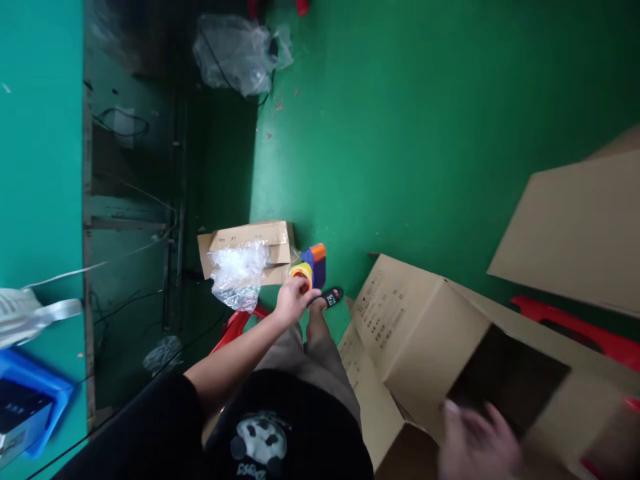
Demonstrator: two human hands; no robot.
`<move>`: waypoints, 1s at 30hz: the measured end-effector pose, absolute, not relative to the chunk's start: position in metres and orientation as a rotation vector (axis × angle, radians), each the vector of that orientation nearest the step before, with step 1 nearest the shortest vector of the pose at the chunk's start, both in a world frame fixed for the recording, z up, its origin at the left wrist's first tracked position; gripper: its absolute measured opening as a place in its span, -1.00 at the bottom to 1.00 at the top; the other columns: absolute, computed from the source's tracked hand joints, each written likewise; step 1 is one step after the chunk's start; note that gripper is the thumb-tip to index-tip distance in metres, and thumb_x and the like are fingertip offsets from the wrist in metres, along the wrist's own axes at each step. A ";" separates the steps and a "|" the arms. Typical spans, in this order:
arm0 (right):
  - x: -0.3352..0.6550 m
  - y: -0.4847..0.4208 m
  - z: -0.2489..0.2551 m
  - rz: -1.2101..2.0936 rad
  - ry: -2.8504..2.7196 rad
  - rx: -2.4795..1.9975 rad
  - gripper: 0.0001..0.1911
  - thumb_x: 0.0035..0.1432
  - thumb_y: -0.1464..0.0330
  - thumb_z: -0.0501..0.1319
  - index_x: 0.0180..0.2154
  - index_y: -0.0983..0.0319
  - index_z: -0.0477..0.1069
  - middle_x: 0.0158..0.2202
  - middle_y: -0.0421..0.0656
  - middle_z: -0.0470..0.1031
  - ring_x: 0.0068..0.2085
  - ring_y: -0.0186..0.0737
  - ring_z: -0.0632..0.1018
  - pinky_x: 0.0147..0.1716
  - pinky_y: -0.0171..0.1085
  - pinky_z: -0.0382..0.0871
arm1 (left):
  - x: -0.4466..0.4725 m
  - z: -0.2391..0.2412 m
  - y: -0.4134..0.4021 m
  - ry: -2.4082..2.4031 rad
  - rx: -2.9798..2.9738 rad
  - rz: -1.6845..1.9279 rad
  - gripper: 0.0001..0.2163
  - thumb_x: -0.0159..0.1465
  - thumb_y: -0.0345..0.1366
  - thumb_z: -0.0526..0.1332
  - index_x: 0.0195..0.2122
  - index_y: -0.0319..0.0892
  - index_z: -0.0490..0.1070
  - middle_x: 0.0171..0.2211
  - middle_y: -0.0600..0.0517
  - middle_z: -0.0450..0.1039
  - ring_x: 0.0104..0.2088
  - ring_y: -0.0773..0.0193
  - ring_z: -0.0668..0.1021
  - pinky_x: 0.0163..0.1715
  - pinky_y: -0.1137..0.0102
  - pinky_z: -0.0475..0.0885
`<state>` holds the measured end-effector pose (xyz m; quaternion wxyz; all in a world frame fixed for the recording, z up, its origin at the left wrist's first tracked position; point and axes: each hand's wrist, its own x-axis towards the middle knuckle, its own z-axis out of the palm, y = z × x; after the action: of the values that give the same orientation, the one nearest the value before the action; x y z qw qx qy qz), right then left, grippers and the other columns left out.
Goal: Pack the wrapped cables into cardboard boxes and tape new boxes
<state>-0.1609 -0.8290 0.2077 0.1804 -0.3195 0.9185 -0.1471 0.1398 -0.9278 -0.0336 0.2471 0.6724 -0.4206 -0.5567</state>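
My left hand [293,299] is closed on a tape dispenser [315,263] with an orange and dark blue body and a yellow-orange roll. It hangs over the floor near my sandalled foot. My right hand [477,437], smeared by motion, is beside the dark opening of a large cardboard box [435,320]. Its fingers look apart and nothing shows in them; whether it touches the carton I cannot tell. Printed text marks the side of that box. Just beyond my left hand, a smaller open carton [250,235] has clear plastic wrap [240,267] spilling from it.
Another carton [575,227] is at the right, near a red plastic stool [575,327]. A teal tabletop [40,167] runs along the left, bearing a blue tray [43,393]. Clear plastic bags [240,53] and cables lie on the green floor [400,133].
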 end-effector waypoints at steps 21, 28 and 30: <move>-0.056 -0.885 0.319 -1.008 1.526 -1.051 -0.38 -0.11 0.20 0.59 0.01 0.11 0.52 -0.04 -0.14 0.64 -0.07 0.01 0.65 -0.02 -0.06 0.58 | 0.227 0.290 -0.972 -2.096 1.111 -0.795 -0.39 0.26 0.27 0.30 0.16 -0.04 0.51 -0.25 -0.03 0.56 -0.46 0.24 0.50 -0.48 0.40 0.22; -0.110 -0.851 0.340 -1.164 1.465 -0.932 -0.45 -0.14 0.22 0.60 -0.07 0.12 0.55 -0.19 -0.14 0.66 -0.21 -0.02 0.66 -0.16 -0.09 0.61 | 0.269 0.328 -1.001 -1.588 1.111 -1.048 -0.51 0.28 0.06 0.36 -0.66 -0.15 0.40 -0.58 0.06 0.25 -0.52 0.34 0.28 -0.48 0.38 0.12; -0.113 -0.846 0.338 -1.161 1.418 -0.925 -0.45 -0.14 0.22 0.60 -0.08 0.11 0.55 -0.19 -0.15 0.66 -0.21 -0.03 0.66 -0.16 -0.09 0.61 | 0.254 0.343 -0.995 -1.164 0.854 -1.326 -0.62 0.26 -0.01 0.38 -0.57 -0.16 0.48 -0.38 0.00 0.47 -0.41 0.32 0.40 -0.35 0.39 0.32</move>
<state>-0.1131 -0.8457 0.3378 0.5177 -0.3856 0.5909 -0.4839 0.2540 -0.9952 0.3434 0.5568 0.3618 -0.4934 -0.5619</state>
